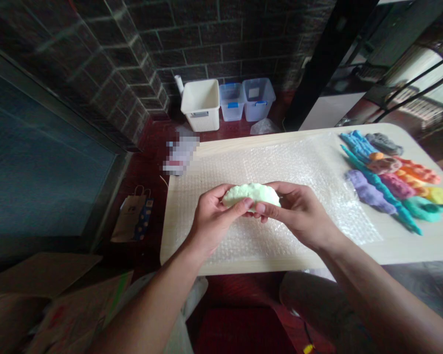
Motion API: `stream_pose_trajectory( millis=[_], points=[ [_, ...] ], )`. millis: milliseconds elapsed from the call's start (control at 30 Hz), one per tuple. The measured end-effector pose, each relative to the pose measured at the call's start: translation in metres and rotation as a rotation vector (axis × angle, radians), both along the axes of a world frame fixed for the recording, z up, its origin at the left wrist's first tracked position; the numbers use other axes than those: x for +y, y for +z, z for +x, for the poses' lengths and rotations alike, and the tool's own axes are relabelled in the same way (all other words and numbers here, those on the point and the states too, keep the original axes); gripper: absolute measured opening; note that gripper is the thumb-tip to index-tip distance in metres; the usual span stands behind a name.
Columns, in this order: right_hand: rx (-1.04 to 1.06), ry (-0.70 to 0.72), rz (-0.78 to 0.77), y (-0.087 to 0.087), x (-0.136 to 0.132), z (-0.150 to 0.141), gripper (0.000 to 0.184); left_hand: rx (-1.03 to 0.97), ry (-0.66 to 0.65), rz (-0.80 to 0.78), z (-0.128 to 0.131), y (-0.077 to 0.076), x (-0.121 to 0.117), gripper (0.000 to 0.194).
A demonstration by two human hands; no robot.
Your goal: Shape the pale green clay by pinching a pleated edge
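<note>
A pale green lump of dough (251, 193) is held above the table between both hands. My left hand (214, 221) grips its left end, thumb pressed along the front. My right hand (299, 214) grips the right end, fingers wrapped behind and thumb meeting the left thumb. Under them lies a sheet of bubble wrap (280, 167) on a light wooden table (409, 241).
Several coloured dough pieces (387, 182) in blue, purple, orange, pink, teal, yellow and grey lie at the table's right end. On the floor by the brick wall stand a white bin (201, 104) and two clear boxes (247, 98). A paper bag (131, 216) and cardboard (40, 290) sit at left.
</note>
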State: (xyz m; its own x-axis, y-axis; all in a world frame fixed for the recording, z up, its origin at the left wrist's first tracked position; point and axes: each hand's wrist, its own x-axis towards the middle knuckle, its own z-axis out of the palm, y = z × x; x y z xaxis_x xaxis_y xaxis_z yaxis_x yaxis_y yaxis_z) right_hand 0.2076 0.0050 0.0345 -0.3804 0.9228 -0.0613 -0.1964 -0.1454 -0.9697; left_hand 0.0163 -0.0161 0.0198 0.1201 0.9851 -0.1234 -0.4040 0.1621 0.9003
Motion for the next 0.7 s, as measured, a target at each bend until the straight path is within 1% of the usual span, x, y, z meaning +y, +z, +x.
stream_pose_trajectory(
  millis=[100,200,300,367,433,500,533,600,700],
  points=[
    [-0.044,-0.042,0.011,-0.0016,-0.0007,0.0005,0.026,0.099,0.001,0.011,-0.0020,-0.0020,-0.0008,0.028],
    [-0.107,-0.080,0.002,-0.0044,-0.0017,0.0011,0.026,0.221,-0.027,0.060,-0.0028,-0.0023,-0.0023,0.031],
    [-0.110,-0.066,0.004,-0.0047,-0.0025,-0.0003,0.029,0.223,-0.047,0.077,-0.0014,-0.0020,-0.0035,0.028],
    [-0.116,-0.047,0.015,-0.0037,-0.0030,-0.0017,0.033,0.208,-0.034,0.067,-0.0004,-0.0020,-0.0036,0.025],
    [-0.139,-0.034,0.026,-0.0025,-0.0034,-0.0029,0.036,0.265,-0.007,0.100,0.0000,-0.0021,-0.0031,0.020],
    [-0.139,-0.031,0.025,-0.0016,-0.0037,-0.0035,0.034,0.319,0.014,0.134,-0.0003,-0.0020,-0.0021,0.018],
    [-0.117,-0.029,0.018,-0.0013,-0.0037,-0.0036,0.032,0.313,0.017,0.127,-0.0006,-0.0018,-0.0016,0.019],
    [-0.053,-0.023,0.008,-0.0005,-0.0033,-0.0036,0.027,0.237,0.025,0.064,-0.0013,-0.0008,-0.0008,0.023],
    [-0.010,-0.018,0.033,0.0003,-0.0021,-0.0033,0.024,0.145,0.032,-0.008,-0.0028,0.0015,-0.0003,0.027]
  ],
)
